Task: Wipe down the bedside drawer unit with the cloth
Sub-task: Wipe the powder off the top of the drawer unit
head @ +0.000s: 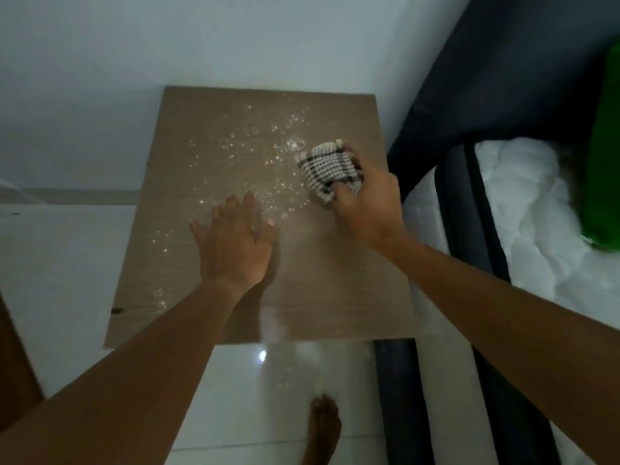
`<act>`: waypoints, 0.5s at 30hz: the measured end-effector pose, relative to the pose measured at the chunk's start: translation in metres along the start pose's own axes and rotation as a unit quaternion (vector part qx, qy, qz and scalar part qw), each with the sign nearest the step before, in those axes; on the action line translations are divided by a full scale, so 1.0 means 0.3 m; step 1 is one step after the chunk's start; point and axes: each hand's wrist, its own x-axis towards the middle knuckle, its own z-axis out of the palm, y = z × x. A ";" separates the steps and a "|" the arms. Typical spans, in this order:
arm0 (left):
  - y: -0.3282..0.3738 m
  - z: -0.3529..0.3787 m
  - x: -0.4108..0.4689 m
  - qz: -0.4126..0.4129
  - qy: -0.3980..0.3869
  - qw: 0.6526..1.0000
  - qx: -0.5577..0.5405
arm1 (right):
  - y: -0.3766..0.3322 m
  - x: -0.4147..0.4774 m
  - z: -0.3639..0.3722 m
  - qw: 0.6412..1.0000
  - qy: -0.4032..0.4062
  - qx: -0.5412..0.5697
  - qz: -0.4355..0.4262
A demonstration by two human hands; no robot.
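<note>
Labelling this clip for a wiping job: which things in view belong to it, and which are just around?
In the job: cloth, right hand, left hand, drawer unit top, droplets.
Just around: mattress, green item, floor, wall.

Drawer unit (pixel 235 310) stands against the wall (pixel 235 38), bed (pixel 523 209) immediately to its right. Left hand (pixel 235 245) lies flat near the top's centre. Right hand (pixel 369 203) presses the cloth (pixel 330 169) onto the top's right side. Scattered specks (pixel 241 156), possibly droplets, lie behind the left hand.
</note>
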 end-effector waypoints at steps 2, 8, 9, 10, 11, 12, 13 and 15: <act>0.006 -0.006 0.083 -0.003 -0.004 1.000 0.028 | 0.020 0.174 0.012 0.999 0.012 -0.035 -0.021; -0.003 -0.009 0.283 -0.043 -0.004 0.998 0.044 | 0.083 0.624 0.108 0.991 0.037 -0.115 -0.066; -0.008 0.001 0.289 -0.049 0.000 0.998 0.049 | 0.099 0.670 0.132 0.989 0.016 -0.130 -0.064; -0.012 0.010 0.290 -0.051 0.004 0.997 0.055 | 0.110 0.702 0.157 0.988 -0.010 -0.144 -0.060; -0.014 0.017 0.290 -0.050 0.003 0.997 0.065 | 0.129 0.731 0.189 0.985 -0.036 -0.157 -0.063; -0.016 0.020 0.291 -0.050 -0.002 0.996 0.074 | 0.144 0.750 0.223 0.982 -0.055 -0.164 -0.071; -0.016 0.019 0.296 -0.052 -0.008 0.996 0.078 | 0.157 0.758 0.261 0.980 -0.064 -0.173 -0.076; -0.016 0.014 0.311 -0.063 -0.014 0.995 0.080 | 0.172 0.758 0.339 0.973 -0.054 -0.212 -0.070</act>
